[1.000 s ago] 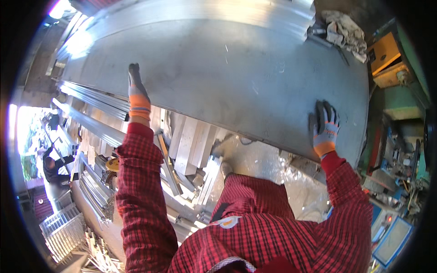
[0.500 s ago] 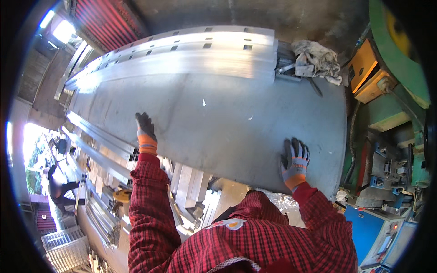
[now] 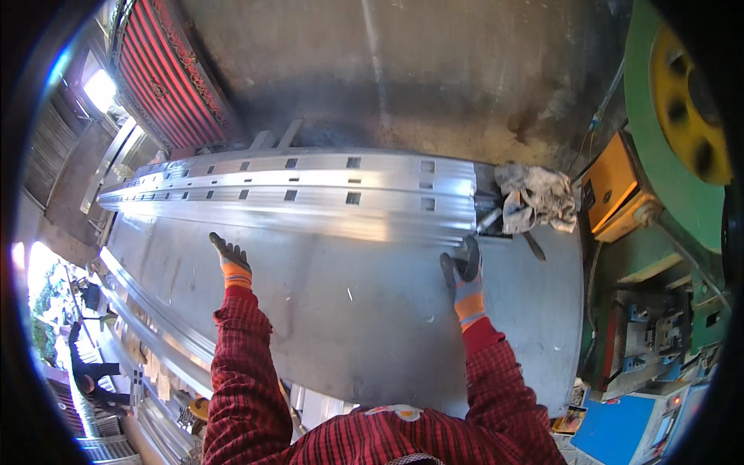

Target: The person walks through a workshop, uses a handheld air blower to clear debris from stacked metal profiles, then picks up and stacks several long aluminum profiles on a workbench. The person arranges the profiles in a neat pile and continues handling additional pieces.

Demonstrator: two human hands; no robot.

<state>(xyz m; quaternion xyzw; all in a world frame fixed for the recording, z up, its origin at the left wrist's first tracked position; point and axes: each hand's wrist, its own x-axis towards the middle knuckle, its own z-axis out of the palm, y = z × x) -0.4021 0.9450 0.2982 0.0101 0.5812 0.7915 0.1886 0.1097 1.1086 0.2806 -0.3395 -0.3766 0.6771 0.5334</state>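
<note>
**Hands reaching across the counter for the stacked metal channels**

Both hands are stretched forward with fingers spread, palms down and holding nothing. The left hand [image 3: 230,257] hovers over or rests on the bare grey steel counter [image 3: 349,325], just short of the near edge of the metal channels [image 3: 310,194]; whether it touches the surface I cannot tell. The right hand [image 3: 463,273] lies just at the right-hand end of that stack, its fingertips close to the lowest channel's edge, again open and gripping nothing.

The channels are long, bright, folded strips with square punched holes, lying side by side along the far side of the counter, from its right end away to the left.

By my reading, the step in hand is the reach: the arms are out but no grip is made yet. The next move seems to call for both hands to close on the near lip of the nearest channel, well apart, so the long piece stays level when drawn. Its edges look sharp; the gloves matter.

Further out, a crumpled rag [image 3: 536,198] lies at the channels' right end, an orange box [image 3: 616,194] beside it, and a green machine [image 3: 674,155] stands to the right. More long strips [image 3: 147,310] are stacked below the counter's left edge.
</note>
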